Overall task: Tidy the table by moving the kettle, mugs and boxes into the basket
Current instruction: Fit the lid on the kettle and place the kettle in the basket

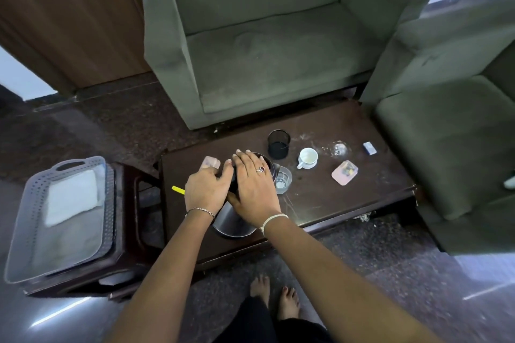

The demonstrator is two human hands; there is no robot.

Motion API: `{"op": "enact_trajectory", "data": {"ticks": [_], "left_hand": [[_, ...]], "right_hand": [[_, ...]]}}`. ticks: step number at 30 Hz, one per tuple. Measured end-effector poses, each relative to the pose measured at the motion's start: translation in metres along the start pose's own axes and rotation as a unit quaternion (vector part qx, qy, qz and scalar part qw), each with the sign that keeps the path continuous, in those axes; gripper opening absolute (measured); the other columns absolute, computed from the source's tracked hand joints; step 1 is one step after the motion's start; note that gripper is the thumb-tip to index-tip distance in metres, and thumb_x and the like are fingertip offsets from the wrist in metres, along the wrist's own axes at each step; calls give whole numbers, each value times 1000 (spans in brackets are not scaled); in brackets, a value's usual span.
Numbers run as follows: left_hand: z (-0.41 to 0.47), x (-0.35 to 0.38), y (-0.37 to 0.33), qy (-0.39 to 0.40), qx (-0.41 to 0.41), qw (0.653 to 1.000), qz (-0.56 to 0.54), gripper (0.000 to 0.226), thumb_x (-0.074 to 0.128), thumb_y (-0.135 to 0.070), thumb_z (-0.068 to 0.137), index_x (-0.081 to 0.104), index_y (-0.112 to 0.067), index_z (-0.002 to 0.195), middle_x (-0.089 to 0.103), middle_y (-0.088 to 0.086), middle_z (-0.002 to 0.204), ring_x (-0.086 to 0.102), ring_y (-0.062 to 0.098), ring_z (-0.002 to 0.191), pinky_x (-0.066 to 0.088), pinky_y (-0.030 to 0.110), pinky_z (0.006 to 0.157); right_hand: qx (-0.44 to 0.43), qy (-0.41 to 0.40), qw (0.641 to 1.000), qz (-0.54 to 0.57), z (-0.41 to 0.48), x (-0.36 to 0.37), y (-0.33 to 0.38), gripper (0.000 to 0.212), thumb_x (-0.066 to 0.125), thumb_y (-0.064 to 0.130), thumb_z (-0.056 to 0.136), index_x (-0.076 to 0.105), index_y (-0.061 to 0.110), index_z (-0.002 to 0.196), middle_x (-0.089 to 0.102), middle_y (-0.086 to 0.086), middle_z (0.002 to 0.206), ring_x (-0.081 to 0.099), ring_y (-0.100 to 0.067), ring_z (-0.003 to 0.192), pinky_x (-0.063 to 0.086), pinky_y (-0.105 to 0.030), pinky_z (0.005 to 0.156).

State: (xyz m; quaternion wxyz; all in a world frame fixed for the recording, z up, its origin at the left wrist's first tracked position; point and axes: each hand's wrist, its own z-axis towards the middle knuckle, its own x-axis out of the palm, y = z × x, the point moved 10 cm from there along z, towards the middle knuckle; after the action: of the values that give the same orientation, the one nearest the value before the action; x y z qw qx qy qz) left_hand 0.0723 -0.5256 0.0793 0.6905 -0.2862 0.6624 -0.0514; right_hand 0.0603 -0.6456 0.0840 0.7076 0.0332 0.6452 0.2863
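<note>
A steel kettle (232, 221) with a black top stands near the front left of the dark coffee table (328, 198). My left hand (207, 188) wraps the kettle's left side near the handle. My right hand (253, 184) lies flat over its lid. A white mug (308, 158) stands to the right, a small pink box (344, 172) further right, another pink box (211, 162) behind my left hand, and a small grey box (369, 147) at the far right. The grey perforated basket (33, 203) sits on a side table at the left, with a white cloth (73, 196) inside.
A black mesh cup (279, 144) and a clear glass (283, 179) stand just behind and right of the kettle. A yellow marker (178, 189) lies at the table's left edge. Green armchairs (259, 36) flank the table at the back and right. My bare feet (274, 295) are below.
</note>
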Motion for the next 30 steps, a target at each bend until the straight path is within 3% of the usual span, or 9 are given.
{"op": "enact_trajectory", "data": {"ticks": [4,14,30], "left_hand": [[14,23,-1,25,4,1000,17,59,36,-64,87,55,-21,51,61,1,61,58,24,68,38,29,61],[46,78,1,123,-9,992,41,54,38,-65,80,60,-20,59,62,-3,60,60,19,64,40,28,53],[66,127,-17,157,-10,982,104,48,43,-59,80,57,-19,58,62,-1,62,61,27,69,42,29,56]], "right_hand": [[11,30,999,21,8,20,-24,70,52,42,90,31,8,148,29,-6,157,18,-22,148,10,-40,123],[57,66,993,73,23,61,-72,69,49,48,92,30,11,148,28,-2,157,17,-18,148,17,-41,120],[105,48,980,159,25,99,-124,64,52,46,92,39,11,144,36,-3,153,24,-19,146,24,-42,117]]}}
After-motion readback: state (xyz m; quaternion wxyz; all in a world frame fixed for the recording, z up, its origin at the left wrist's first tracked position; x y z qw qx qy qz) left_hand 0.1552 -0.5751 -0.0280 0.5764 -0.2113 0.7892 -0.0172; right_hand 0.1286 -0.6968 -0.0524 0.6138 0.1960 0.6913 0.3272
